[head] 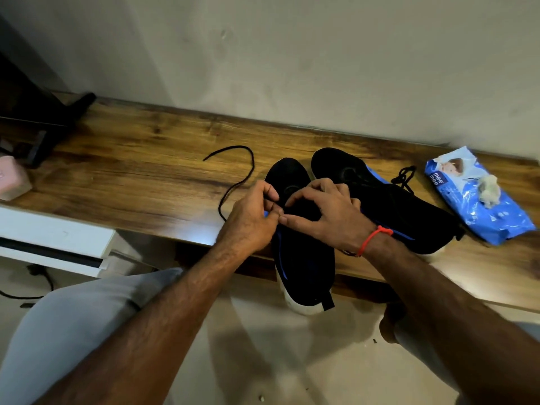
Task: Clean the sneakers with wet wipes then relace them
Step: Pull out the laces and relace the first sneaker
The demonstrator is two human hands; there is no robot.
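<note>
Black knit, white sole: the near sneaker [304, 258] is lying across the wooden shelf's [146, 171] front edge, heel overhanging, and both hands are working at its eyelets. The left hand [251, 217] is pinching the black lace [233, 182], whose free end is trailing away to the sneaker's left. The right hand [324, 211], fingers curled, is pressing on the tongue; whether it is gripping lace I cannot tell. Just right of this sneaker the second sneaker [385, 200] is sitting, apparently laced. Beyond that, the wipes pack [473, 200] is carrying a crumpled used wipe [489, 190], so wiping looks finished and this relacing is barely begun.
</note>
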